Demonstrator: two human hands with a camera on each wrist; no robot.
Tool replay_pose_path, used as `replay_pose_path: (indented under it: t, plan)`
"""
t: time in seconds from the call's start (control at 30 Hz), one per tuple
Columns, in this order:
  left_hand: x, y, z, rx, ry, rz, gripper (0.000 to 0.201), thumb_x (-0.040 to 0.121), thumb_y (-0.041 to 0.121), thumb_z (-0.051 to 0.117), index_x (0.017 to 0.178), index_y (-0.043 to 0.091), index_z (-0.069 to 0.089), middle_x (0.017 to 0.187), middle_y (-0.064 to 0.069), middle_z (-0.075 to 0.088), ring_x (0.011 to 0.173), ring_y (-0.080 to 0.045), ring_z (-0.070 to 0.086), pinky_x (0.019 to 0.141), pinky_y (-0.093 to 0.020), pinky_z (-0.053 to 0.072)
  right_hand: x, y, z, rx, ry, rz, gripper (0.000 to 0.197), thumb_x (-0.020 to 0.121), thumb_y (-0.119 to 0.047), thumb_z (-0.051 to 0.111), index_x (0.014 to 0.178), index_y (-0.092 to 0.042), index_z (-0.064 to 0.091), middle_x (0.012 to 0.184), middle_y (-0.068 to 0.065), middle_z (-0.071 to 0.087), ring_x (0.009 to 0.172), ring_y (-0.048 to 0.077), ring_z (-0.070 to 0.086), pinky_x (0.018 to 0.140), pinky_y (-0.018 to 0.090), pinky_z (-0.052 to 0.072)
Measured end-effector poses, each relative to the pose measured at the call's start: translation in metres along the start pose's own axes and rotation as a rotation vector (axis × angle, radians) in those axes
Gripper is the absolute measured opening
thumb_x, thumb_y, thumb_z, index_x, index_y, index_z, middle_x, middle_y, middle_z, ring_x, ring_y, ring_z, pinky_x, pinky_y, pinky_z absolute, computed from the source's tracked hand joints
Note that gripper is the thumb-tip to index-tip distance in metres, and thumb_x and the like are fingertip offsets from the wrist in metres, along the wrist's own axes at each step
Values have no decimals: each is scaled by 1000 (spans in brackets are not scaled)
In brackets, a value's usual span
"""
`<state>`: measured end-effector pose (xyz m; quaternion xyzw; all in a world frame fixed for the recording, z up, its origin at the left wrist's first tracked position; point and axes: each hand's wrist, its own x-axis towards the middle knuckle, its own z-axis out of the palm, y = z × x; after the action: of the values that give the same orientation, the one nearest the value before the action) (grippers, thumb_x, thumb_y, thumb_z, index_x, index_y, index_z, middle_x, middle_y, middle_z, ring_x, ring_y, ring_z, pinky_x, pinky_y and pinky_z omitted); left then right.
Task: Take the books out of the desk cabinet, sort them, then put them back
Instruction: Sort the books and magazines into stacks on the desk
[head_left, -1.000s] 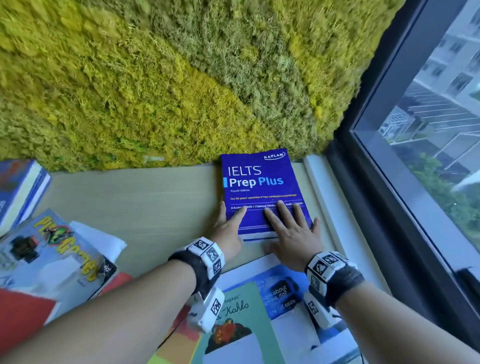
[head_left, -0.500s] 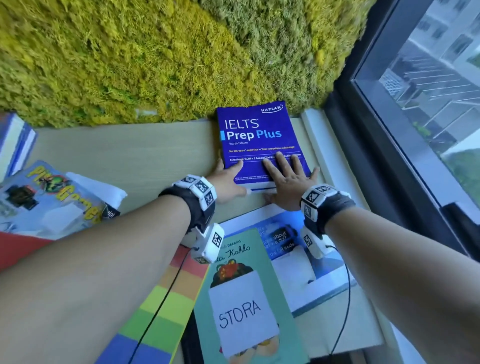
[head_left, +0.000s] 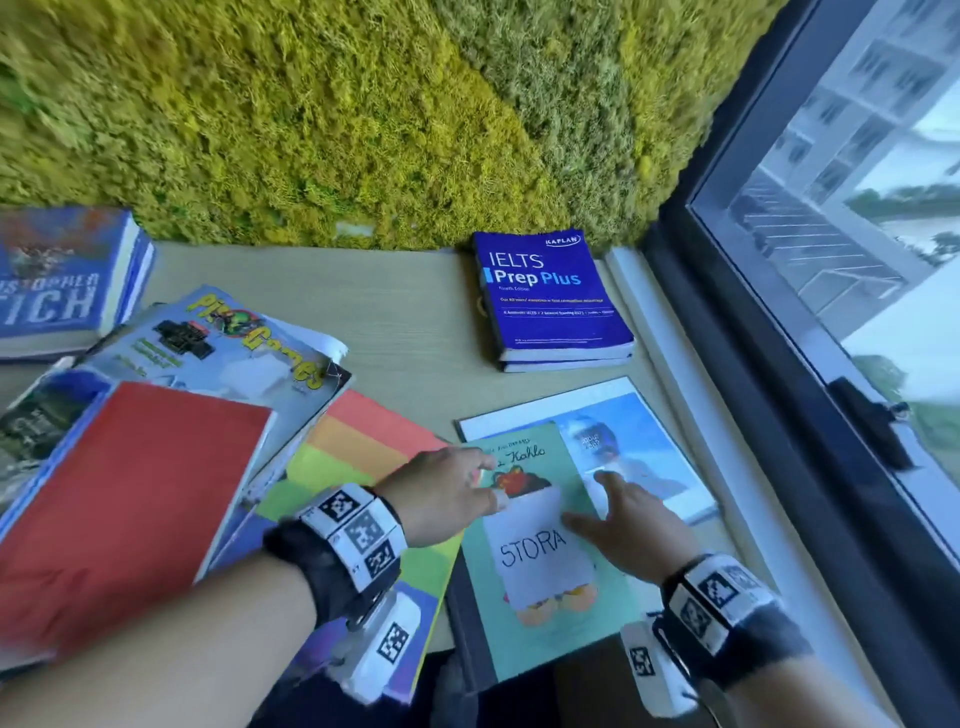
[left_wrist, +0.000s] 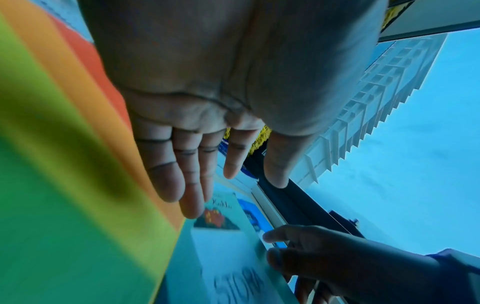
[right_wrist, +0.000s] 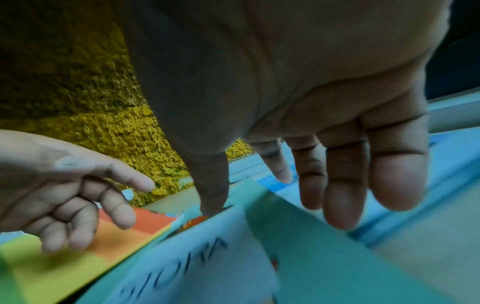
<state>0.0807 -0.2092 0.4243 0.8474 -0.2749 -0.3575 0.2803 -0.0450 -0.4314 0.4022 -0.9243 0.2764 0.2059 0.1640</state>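
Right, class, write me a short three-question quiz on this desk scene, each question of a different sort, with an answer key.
1. True or false: the left hand grips the dark blue IELTS Prep Plus book.
2. Which book bears the white paper label reading STORA?
A. the rainbow-striped book
B. the teal Kahlo picture book
C. the red-covered book
3. Fill in: the IELTS book lies against the ____ wall.

Key
1. False: both the left hand and the right hand, fingers loose, are over the teal book.
2. B
3. moss
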Motion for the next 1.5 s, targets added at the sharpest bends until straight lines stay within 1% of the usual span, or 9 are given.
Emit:
replay_pose_path:
  t: [0.23, 0.37, 0.47, 0.63, 0.77, 0.97, 1.27, 1.4, 1.5]
  plan:
    - [-50, -29, 49, 57, -52, 118, 61, 95, 45, 63, 150, 28, 45, 153, 1, 44, 137, -17, 46, 112, -24, 34, -43, -13, 44, 82, 37, 186, 97, 73, -72, 72, 150, -29, 29, 139, 13, 49, 124, 32, 59, 99, 38, 46]
    - [-69, -33, 56, 47, -92, 210, 53, 97, 41, 61, 147, 29, 48, 155, 5, 41, 141, -12, 40, 113, -22, 28, -49, -3, 55, 355, 116, 246, 60, 78, -49, 80, 121, -18, 53, 107, 6, 70, 98, 26, 67, 84, 30, 50]
    - [-81, -40, 53, -45, -85, 223, 53, 98, 42, 60, 147, 31, 48, 153, 4, 45, 138, -15, 45, 111, -26, 35, -64, 12, 45, 719, 163, 183, 32, 76, -34, 78, 98, -15, 66, 88, 7, 78, 80, 31, 75, 80, 53, 62]
    - [-80, -44, 46, -305, -55, 167, 83, 76, 52, 59, 152, 27, 40, 141, -1, 58, 120, -19, 61, 99, -30, 49, -114, 8, -22, 1112, 229, 16, 14, 101, -4, 56, 114, -1, 59, 104, 27, 74, 85, 47, 72, 80, 70, 56]
    - [-64, -29, 36, -619, -72, 126, 111, 64, 62, 65, 159, 23, 25, 131, -5, 63, 105, -19, 70, 95, -38, 52, -112, -8, -64, 1337, 274, -126, 17, 103, -4, 49, 115, -10, 61, 107, 18, 74, 79, 30, 74, 65, 50, 63]
    - [-40, -21, -9, -801, 202, 128, 20, 90, 8, 63, 110, 12, 61, 76, -10, 63, 58, -24, 57, 63, -38, 49, -43, -60, -76, 1398, 129, -157, 40, 97, 5, 46, 130, -12, 61, 109, 15, 73, 79, 30, 68, 70, 39, 56]
    - [11, -33, -85, -1048, 505, -163, 27, 104, -5, 43, 110, 16, 60, 89, -13, 55, 42, -11, 56, 41, -22, 47, 95, -138, -89, 1161, -96, -116, 39, 98, -6, 58, 131, -25, 53, 108, 6, 69, 85, 24, 67, 61, 36, 59]
    - [20, -15, -115, -1253, 634, -165, 61, 103, -11, 41, 158, 12, 28, 94, -13, 54, 71, -23, 63, 72, -35, 59, 141, -160, -95, 1205, -169, -112, 28, 100, -5, 54, 124, -20, 54, 107, 7, 66, 86, 24, 65, 52, 32, 57]
    - [19, -8, -123, -1274, 685, -171, 67, 103, -5, 48, 160, 8, 16, 110, -13, 56, 104, -34, 61, 105, -48, 48, 165, -172, -94, 1082, -196, -138, 10, 100, -23, 60, 106, -16, 56, 98, 13, 63, 80, 29, 65, 59, 34, 55]
